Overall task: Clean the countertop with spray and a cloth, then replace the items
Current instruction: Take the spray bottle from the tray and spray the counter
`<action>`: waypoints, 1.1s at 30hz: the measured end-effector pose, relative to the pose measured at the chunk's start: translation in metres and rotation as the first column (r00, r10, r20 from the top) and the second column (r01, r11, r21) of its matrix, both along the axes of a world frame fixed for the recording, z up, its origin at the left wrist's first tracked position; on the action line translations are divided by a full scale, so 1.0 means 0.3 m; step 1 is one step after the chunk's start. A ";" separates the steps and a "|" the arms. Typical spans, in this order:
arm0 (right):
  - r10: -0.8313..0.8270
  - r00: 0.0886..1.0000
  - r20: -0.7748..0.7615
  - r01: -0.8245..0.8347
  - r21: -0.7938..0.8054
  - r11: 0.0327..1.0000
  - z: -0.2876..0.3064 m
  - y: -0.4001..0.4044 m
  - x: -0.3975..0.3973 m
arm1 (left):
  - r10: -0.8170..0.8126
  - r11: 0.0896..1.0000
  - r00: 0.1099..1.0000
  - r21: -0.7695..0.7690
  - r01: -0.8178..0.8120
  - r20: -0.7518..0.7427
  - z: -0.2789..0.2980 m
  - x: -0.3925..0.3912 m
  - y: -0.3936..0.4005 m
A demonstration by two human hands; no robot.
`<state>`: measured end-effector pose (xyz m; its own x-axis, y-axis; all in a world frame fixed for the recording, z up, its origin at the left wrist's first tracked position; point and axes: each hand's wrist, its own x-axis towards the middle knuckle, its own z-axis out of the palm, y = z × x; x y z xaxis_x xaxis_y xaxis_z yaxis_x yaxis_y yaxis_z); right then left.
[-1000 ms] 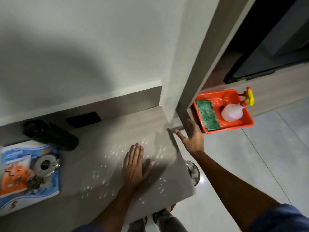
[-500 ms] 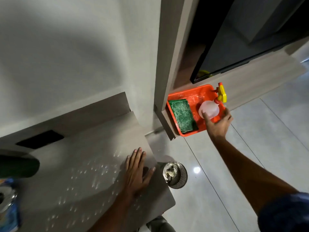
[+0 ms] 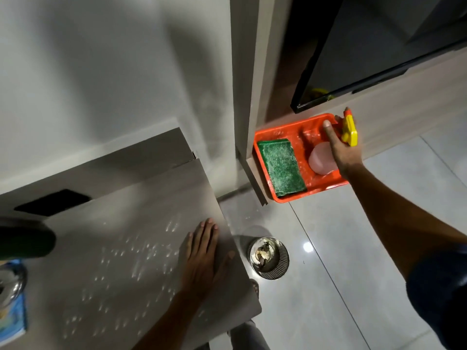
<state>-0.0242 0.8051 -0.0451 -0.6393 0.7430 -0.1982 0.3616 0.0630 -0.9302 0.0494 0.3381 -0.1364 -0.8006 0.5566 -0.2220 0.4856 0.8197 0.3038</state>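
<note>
- Worktop (image 3: pixel 121 223), a grey wood-grain slab dotted with pale droplets, is filling the lower left of the head view, its right edge ending at about 3 o'clock of the left hand.
- The left hand (image 3: pixel 202 258) is lying flat on the worktop near that right edge, fingers straight and together, pointing to 12 o'clock and holding nothing.
- The translucent pinkish plastic spray bottle with a yellow trigger head (image 3: pixel 326 157) is lying in the orange plastic tray (image 3: pixel 262 137), which is sitting on a low ledge at about 1 o'clock from the left hand and well apart from it.
- The bottle's long axis is running from its rounded base at 7 o'clock to the yellow trigger at 1 o'clock.
- The right hand (image 3: pixel 345 150) is reaching over the bottle, thumb stretched along its neck side and the other fingers seeming to wrap behind the trigger head; I judge it is gripping the bottle, though the far fingers are hidden.
- The green rectangular scouring cloth (image 3: pixel 280 168) is lying flat in the same tray, just beside the bottle at its 9 o'clock, untouched.
- The right hand is plainly the nearer one to both; the coming lift will likely be travelling toward 8 o'clock to reach the worktop.
- A round ribbed metal bin (image 3: pixel 269 257) is standing on the tiled floor just past the worktop's edge.
</note>
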 end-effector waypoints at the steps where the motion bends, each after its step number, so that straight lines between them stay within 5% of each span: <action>1: 0.008 1.000 0.010 -0.007 -0.004 1.000 0.008 -0.002 -0.005 | 0.009 1.000 1.000 -0.007 -0.009 0.011 -0.002 0.000 0.003; 5: -0.080 0.996 0.025 0.081 -0.044 0.996 0.024 -0.013 -0.011 | 0.026 1.000 0.999 -0.007 -0.026 0.032 0.006 0.004 0.012; 13: 0.050 0.996 -0.073 -0.050 0.001 0.999 0.125 -0.136 0.035 | 0.055 0.998 0.990 -0.021 -0.052 0.129 0.083 -0.031 0.049; 22: 0.070 0.978 -0.196 -0.038 0.161 0.986 0.261 -0.456 0.114 | 0.141 0.983 0.990 0.124 -0.138 -0.017 0.185 0.011 -0.138; 33: 0.241 0.943 -0.228 -0.275 -0.136 0.952 0.256 -1.185 0.233 | 0.356 0.933 0.934 0.061 -0.355 -0.018 0.223 0.143 -0.681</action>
